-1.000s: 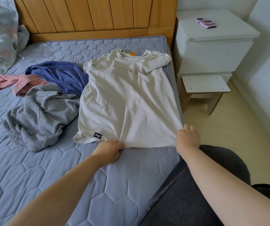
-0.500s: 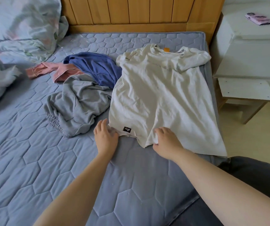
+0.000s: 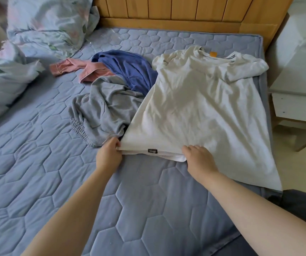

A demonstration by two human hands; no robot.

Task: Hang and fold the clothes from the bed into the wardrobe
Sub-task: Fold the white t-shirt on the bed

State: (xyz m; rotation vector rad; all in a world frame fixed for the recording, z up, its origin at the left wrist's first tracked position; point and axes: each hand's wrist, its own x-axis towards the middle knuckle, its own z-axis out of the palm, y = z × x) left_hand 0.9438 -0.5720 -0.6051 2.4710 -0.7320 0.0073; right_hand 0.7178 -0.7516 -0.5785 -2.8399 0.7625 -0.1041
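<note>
- The left grip, a bare hand, has its fingers curled round the near left corner of a white T-shirt and pinches the hem there.
- The right grip, the other bare hand, holds the same hem further along. Its fingers are bent onto the cloth, and a fold of white fabric shows just beneath them.
- A small black label sits on the hem between the two hands.
- The T-shirt lies spread on the bed, on its right side. The collar points at the wooden headboard, and an orange tag shows at the neck.
- The shirt's near right corner reaches past the mattress edge. One sleeve is bunched up near the top right corner of the bed.
- The left edge of the shirt lies over a crumpled grey garment and a blue garment.
- A pink garment lies touching the blue one, on the side away from the shirt.
- Flowered bedding is heaped at the far left of the bed, against the headboard.
- A white nightstand stands just beside the bed on the right.
- The person's dark trousers show at the lower right.
</note>
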